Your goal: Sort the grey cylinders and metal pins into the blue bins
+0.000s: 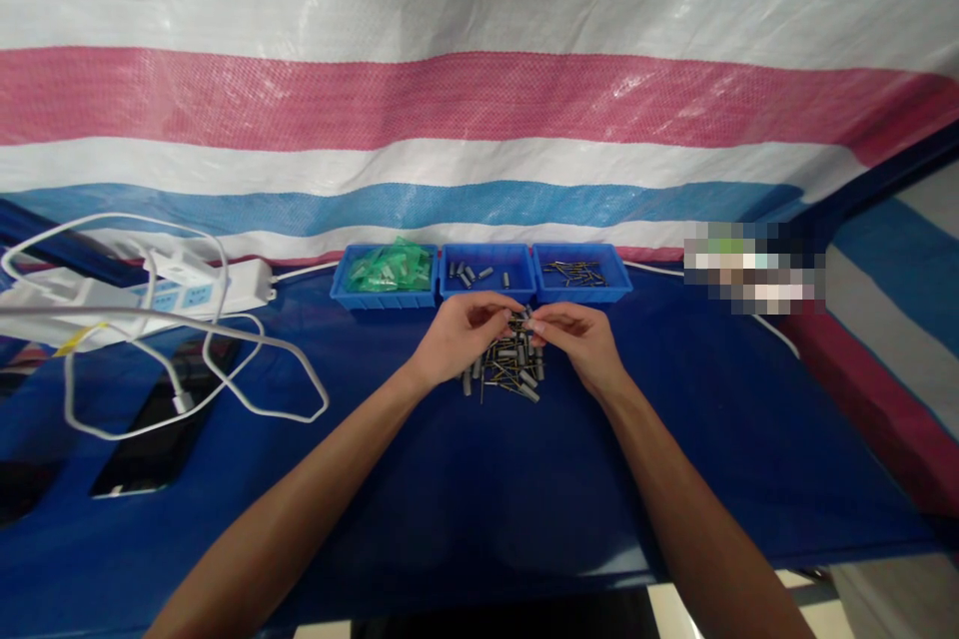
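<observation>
A loose pile of small parts (513, 364), grey cylinders mixed with thin dark and brass-coloured rods, lies on the blue table (479, 499). Over the far side of this pile my left hand (466, 331) is closed, thumb and index finger pinched together. Facing it from the right, my right hand (580, 337) pinches too. The fingertips of both hands nearly meet, with small dark and grey bits showing between them. Whether those bits are held or lie in the pile behind is too small to tell.
Behind the hands stand three blue bins: one with green plastic bags (390, 268), a middle bin (488, 292) with several grey cylinders, and a right bin (599, 294) with thin rods. At left are a power strip (251, 285), white cables (262, 409) and a black phone (146, 449).
</observation>
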Available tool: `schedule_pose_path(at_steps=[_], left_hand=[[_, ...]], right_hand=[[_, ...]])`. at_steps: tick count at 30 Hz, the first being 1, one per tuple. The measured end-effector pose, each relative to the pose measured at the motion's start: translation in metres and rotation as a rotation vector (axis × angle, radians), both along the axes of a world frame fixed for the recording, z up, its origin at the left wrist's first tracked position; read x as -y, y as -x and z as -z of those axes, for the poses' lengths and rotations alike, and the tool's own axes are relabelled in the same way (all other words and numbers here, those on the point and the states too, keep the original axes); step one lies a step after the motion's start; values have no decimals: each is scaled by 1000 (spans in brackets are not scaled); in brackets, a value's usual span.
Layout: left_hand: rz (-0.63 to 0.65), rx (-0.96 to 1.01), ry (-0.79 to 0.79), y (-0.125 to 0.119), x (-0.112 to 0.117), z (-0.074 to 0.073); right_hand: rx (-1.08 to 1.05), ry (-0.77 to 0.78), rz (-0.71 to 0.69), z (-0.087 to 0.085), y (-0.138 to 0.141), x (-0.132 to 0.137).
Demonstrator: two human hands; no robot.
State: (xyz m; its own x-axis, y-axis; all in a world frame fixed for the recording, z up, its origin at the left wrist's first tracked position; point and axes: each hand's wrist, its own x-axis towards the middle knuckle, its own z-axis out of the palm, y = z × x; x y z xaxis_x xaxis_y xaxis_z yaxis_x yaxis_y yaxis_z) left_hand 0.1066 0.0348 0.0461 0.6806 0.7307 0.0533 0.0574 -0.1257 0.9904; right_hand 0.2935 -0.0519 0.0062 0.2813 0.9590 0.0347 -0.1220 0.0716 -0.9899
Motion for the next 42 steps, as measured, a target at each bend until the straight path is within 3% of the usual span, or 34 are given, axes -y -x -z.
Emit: schedule_pose_path(at_steps=[9, 13, 18, 21, 25, 33, 42], left_hand=[[11, -40, -41, 0, 2, 0], [4, -109, -168, 2, -1, 1], [-51, -468, -597, 13, -8, -1], [13, -674, -722, 17, -9, -1], [55, -758, -743, 14, -8, 7], [7, -634, -701, 9, -13, 26], [-83, -469, -618, 14, -19, 22]], right_hand=[[15, 15, -34, -1, 0, 0], [40, 7, -31, -1, -2, 0], [71, -73, 211, -2, -8, -4], [86, -138, 399, -2, -14, -6], [86, -107, 429, 0, -21, -7], [94, -53, 364, 6, -18, -9], [93, -53, 302, 10, -14, -9]])
